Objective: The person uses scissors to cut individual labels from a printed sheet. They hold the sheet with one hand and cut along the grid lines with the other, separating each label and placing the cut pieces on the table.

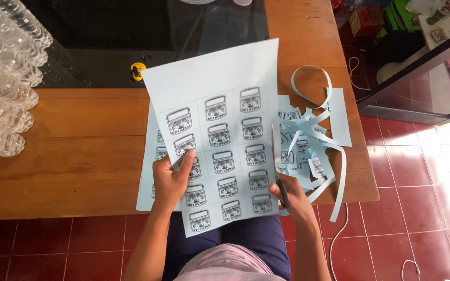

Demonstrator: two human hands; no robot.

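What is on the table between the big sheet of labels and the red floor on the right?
A heap of cut paper strips lies there on the wooden table, beside the label sheet, in the head view.

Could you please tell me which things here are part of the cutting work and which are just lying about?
In use:
left hand holding the label sheet
right hand with scissors
more label sheets underneath
cut paper strips

Lying about:
stacked clear plastic cups
small yellow object
white cable on the floor

Stacked clear plastic cups — yellow object — on wooden table.
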